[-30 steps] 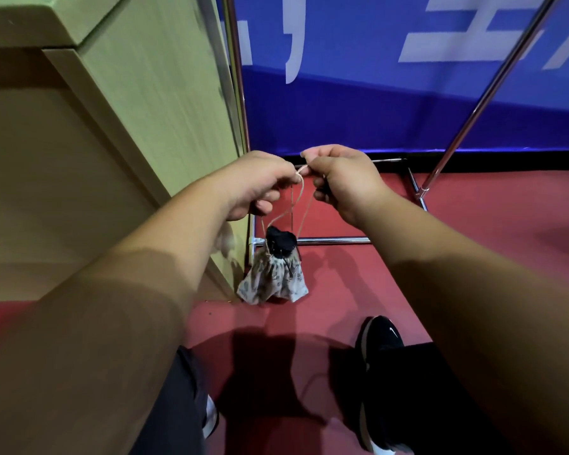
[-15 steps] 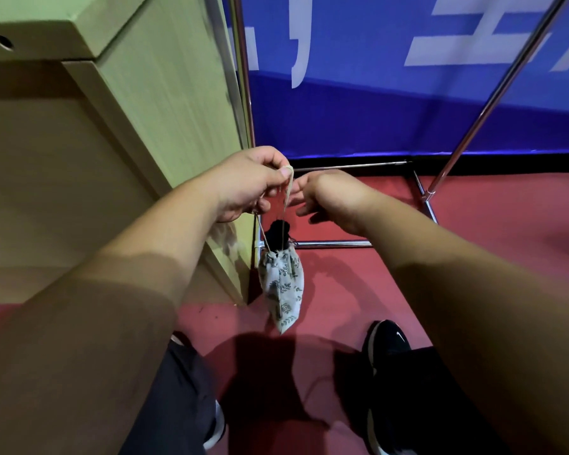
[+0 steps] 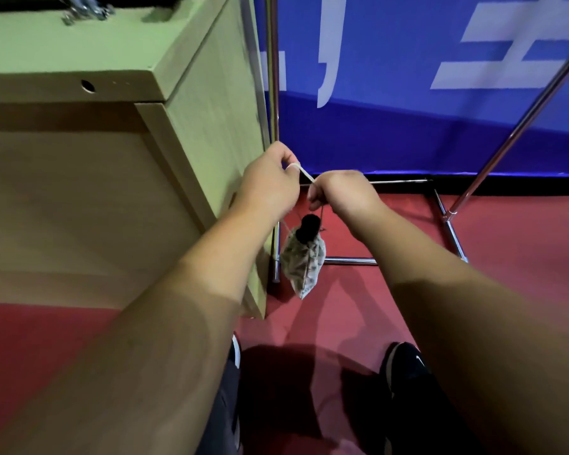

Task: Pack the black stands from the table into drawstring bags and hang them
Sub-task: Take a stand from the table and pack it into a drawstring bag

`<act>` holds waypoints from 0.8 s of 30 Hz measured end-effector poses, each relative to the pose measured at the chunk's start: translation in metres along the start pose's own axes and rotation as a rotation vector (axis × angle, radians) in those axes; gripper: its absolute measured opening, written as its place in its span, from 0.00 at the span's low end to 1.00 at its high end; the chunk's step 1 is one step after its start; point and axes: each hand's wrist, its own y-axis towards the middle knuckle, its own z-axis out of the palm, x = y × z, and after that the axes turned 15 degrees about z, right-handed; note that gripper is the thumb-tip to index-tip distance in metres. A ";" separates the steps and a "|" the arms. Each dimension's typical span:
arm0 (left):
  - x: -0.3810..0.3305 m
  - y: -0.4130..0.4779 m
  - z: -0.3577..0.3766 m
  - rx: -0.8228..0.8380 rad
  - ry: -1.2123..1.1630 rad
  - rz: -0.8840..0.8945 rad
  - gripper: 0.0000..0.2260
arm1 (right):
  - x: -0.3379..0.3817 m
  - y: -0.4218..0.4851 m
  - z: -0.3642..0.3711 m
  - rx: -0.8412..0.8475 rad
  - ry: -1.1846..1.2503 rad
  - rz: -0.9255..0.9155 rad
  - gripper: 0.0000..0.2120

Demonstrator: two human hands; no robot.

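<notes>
Head camera looks down at two bare arms that reach out over a red floor (image 3: pixel 513 244). On the left side of the frame is a wooden table (image 3: pixel 79 57) with a pale green top. A small round hole (image 3: pixel 87 86) sits in its front edge. Some shiny metal bits (image 3: pixel 86 9) lie at the very top left, too blurry to tell what they are.

Just right of the table's side, near the middle of the frame, is the left hand (image 3: pixel 270 188). Its fingers are curled and pinch a thin pale string (image 3: pixel 304 174). The string runs tight across to the right hand (image 3: pixel 342 192), which is just beside it. That hand's fingers are curled round the string too.

Below the two hands hangs a small cloth bag (image 3: pixel 304 264) with a leafy print. It hangs in the air over the floor, near the table's corner. A black stand (image 3: pixel 309 228) pokes out of the bag's top.

Behind the hands a straight metal pole (image 3: pixel 272 77) goes up. A slanted metal pole (image 3: pixel 523 123) crosses the right side. Thin metal bars (image 3: pixel 454 234) lie low by the floor. A blue banner (image 3: pixel 391 133) with white marks fills the upper right. A black shoe (image 3: pixel 404 359) shows at the lower right.
</notes>
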 end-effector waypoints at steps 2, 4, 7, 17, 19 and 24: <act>-0.003 0.000 -0.002 -0.015 0.108 0.038 0.11 | 0.002 -0.002 -0.003 -0.029 0.085 -0.006 0.11; -0.008 0.000 -0.004 -0.039 0.148 0.035 0.17 | 0.003 -0.006 -0.004 -0.014 0.204 -0.064 0.10; -0.018 0.000 -0.009 -0.086 0.122 -0.040 0.20 | 0.006 -0.016 -0.005 0.096 0.358 -0.152 0.12; -0.071 -0.010 -0.044 -0.113 -0.509 -0.121 0.09 | 0.062 -0.087 -0.042 -0.051 0.297 -0.078 0.08; -0.088 -0.010 -0.054 -0.092 -0.538 -0.089 0.10 | 0.075 -0.103 -0.054 -0.022 0.262 -0.065 0.08; -0.131 0.003 -0.085 -0.041 -0.593 -0.049 0.06 | 0.090 -0.135 -0.079 0.154 0.449 -0.230 0.07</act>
